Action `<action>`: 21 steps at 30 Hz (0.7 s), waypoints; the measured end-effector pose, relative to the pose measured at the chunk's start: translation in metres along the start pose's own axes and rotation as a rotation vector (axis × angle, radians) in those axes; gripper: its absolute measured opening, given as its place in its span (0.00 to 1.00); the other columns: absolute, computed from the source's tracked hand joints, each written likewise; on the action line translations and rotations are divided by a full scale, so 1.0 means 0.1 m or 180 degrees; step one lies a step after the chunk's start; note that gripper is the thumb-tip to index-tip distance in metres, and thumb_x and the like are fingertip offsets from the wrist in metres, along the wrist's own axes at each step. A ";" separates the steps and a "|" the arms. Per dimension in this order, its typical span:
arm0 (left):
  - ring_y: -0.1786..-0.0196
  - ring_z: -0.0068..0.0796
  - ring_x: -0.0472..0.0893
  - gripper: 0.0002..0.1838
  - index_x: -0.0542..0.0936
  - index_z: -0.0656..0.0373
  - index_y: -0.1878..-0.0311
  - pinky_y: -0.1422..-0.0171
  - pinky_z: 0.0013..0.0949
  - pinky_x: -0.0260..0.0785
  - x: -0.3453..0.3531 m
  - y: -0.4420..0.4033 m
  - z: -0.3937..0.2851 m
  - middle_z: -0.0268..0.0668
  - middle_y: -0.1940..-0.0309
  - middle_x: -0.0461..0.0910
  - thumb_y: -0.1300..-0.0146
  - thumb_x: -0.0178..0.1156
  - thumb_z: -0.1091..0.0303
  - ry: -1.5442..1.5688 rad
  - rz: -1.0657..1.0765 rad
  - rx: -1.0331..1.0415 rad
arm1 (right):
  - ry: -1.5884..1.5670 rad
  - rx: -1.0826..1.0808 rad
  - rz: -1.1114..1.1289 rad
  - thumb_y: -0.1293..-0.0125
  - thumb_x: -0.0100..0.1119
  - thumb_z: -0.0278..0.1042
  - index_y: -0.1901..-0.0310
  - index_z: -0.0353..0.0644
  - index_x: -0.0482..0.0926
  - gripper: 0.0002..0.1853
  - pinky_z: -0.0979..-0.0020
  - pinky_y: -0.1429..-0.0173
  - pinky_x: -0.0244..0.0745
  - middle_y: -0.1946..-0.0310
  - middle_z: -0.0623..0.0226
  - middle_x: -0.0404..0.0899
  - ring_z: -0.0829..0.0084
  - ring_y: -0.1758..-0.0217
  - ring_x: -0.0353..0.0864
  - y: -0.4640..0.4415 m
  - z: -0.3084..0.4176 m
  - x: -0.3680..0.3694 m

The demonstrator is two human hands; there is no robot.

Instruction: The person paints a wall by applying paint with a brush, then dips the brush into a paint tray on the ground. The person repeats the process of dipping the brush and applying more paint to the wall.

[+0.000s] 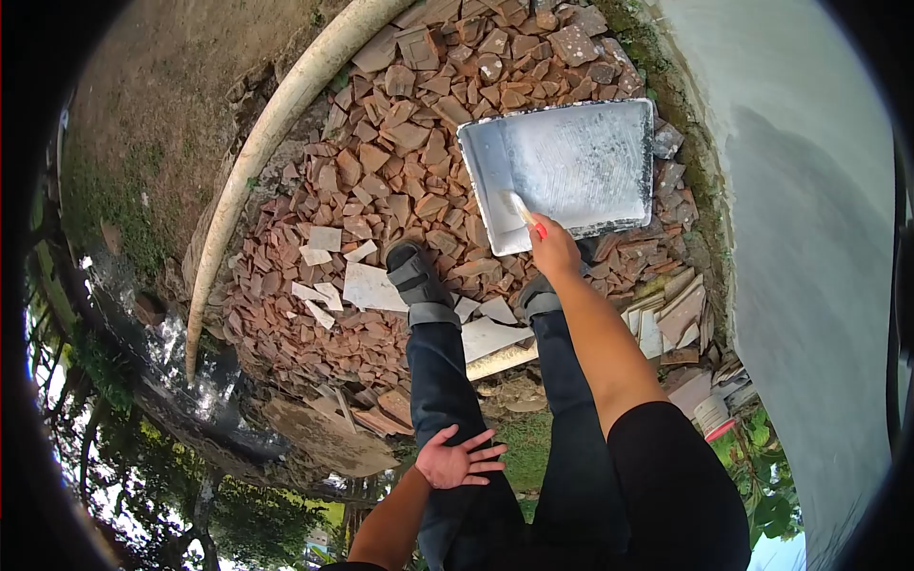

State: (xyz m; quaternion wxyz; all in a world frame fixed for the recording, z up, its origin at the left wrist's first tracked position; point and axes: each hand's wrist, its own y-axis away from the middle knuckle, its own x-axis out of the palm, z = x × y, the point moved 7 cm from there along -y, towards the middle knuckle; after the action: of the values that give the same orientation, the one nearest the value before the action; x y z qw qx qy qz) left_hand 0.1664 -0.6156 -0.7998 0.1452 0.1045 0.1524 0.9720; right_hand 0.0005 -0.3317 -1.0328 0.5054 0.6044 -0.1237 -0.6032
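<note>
My right hand (554,251) is closed around the handle of a paintbrush (523,211), a bit of red showing by the fingers. The bristles rest in or just over the left end of a paint tray (595,157). White paint coats the tray, with grey patches and streaks across its ridged floor and dark, smeared edges. Down by my left thigh, my left hand (461,461) hangs palm up with its fingers spread, holding nothing.
Broken red-brown tile pieces (381,181) cover the ground, with pale flat shards (373,287) near my shoes. A curved, pale trunk-like border (271,119) runs along the left. At right stands a grey wall (800,238); a small paint-marked container (712,417) sits at its foot.
</note>
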 end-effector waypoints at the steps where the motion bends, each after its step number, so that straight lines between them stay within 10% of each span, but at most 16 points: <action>1: 0.26 0.52 0.49 0.36 0.56 0.49 0.29 0.32 0.55 0.56 -0.01 -0.01 -0.01 0.45 0.27 0.47 0.35 0.46 0.42 -0.0012 0.0003 -0.0006 | -0.0032 -0.0036 0.0003 0.35 0.53 0.45 0.46 0.54 0.76 0.17 0.60 0.49 0.73 0.50 0.64 0.78 0.58 0.50 0.78 0.00 0.00 -0.01; 21: 0.26 0.50 0.49 0.35 0.55 0.48 0.28 0.32 0.56 0.56 -0.09 -0.06 0.01 0.43 0.26 0.47 0.35 0.45 0.43 -0.0154 0.0051 -0.0216 | 0.0199 -0.0407 -0.0482 0.34 0.49 0.40 0.46 0.47 0.72 0.16 0.55 0.52 0.74 0.54 0.56 0.78 0.53 0.53 0.78 0.07 0.03 -0.06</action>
State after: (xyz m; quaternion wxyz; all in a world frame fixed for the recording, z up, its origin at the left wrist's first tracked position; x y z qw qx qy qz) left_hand 0.1767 -0.6123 -0.8022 0.1446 0.1242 0.1148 0.9749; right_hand -0.0006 -0.3318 -1.0225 0.4996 0.5971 -0.0231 -0.6272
